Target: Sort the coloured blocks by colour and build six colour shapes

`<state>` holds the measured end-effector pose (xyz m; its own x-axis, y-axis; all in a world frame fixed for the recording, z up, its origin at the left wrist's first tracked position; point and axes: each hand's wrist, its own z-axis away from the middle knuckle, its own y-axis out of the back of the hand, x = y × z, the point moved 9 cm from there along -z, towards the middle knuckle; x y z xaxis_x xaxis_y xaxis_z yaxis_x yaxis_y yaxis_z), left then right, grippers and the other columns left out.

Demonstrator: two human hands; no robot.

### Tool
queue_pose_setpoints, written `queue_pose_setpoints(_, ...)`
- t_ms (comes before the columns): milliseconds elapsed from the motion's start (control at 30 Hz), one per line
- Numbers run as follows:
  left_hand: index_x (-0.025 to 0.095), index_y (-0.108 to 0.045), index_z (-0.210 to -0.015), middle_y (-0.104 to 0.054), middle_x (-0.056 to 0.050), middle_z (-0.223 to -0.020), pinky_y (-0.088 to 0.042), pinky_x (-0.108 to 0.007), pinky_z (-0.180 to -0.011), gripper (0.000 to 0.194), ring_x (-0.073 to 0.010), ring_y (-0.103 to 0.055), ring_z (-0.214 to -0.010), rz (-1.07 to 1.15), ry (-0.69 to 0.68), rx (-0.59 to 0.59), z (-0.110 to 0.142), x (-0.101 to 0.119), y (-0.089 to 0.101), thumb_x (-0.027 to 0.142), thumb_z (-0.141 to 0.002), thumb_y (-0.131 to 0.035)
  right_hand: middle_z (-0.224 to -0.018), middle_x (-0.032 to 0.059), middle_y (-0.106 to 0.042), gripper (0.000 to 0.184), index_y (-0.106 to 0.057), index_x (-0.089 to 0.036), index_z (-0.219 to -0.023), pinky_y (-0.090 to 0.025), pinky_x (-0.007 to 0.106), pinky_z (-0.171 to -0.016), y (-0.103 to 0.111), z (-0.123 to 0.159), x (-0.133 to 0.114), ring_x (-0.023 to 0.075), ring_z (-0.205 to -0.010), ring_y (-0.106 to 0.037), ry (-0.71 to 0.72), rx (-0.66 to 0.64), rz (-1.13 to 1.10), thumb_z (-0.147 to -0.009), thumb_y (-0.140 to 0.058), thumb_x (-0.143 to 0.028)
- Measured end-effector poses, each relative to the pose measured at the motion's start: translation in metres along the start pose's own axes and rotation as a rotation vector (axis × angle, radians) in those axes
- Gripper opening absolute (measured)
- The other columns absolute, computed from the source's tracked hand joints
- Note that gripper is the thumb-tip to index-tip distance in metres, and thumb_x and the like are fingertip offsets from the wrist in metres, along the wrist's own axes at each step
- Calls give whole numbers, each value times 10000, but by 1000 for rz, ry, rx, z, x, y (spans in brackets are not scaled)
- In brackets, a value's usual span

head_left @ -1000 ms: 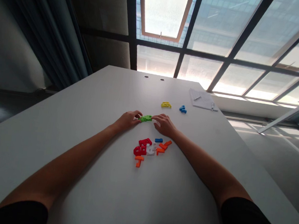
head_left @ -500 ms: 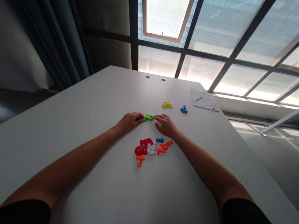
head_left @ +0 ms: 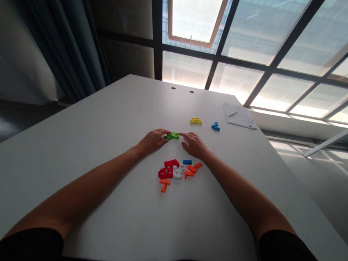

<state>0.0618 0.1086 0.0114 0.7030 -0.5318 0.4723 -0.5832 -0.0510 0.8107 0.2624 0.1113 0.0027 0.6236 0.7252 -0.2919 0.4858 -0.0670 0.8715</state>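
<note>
A small cluster of green puzzle blocks [head_left: 173, 136] lies on the white table [head_left: 122, 224] between my hands. Thumb and fingers of my left hand [head_left: 154, 140] close around its left end, hiding part of it. To its right, my right hand [head_left: 194, 145] rests low over the tabletop with the index finger stretched toward the blocks and the thumb apart; nothing is in it. Nearer to me sits a loose group of red blocks [head_left: 166, 173], white blocks [head_left: 177, 174], a blue block [head_left: 187, 162] and orange blocks [head_left: 164, 183].
Beyond my right hand are a yellow block cluster [head_left: 196, 120] and a blue block cluster [head_left: 215, 126]. Paper sheets [head_left: 240, 115] with pens lie by the table's right edge. Two round holes are set near the far edge, before large windows [head_left: 186, 70].
My right fingertips have drawn slightly away from the green blocks, leaving a small gap. My left hand stays at their left end. The view has shifted a little.
</note>
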Motion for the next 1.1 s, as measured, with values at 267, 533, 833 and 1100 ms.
queue_pose_setpoints(267, 227, -770, -1358, -804, -125, -1381, -522, -527, -1227, 356, -340, -705, -1310, -42, -29, 81, 4, 9, 10, 332, -1032, -672, -1161, 90, -876, 218, -892, -240, -1173, -611, 429, -1016, 28, -12, -13, 266, -1058, -792, 5, -44, -273, -1050, -712, -237)
queue_pose_setpoints(533, 234, -796, -1276, -841, -110, -1229, -561, -517, -1129, 299, -339, -728, -1191, -94, 12, 167, 8, 11, 19, 262, -1045, -609, -1148, 50, -873, 154, -932, -251, -1063, -618, 296, -915, 3, 4, -75, 215, -1035, -791, 152, -605, -589, -976, -821, -315)
queue_pose_setpoints(833, 231, -829, -1200, -856, -103, -1118, -589, -472, -1016, 273, -323, -746, -1078, -172, 9, 190, 10, 14, 23, 254, -1062, -594, -1053, 36, -885, 90, -916, -255, -992, -600, 315, -849, 24, -5, 12, 225, -927, -798, -82, -434, -390, -939, -865, -307)
queue_pose_setpoints(1100, 241, -840, -1157, -863, -85, -1074, -602, -444, -985, 233, -301, -764, -1042, -196, -62, 219, 10, 18, 22, 215, -1041, -640, -1109, 95, -849, 167, -867, -194, -1120, -593, 323, -898, 42, 5, 65, 199, -879, -768, -279, 136, -129, -1035, -726, -222)
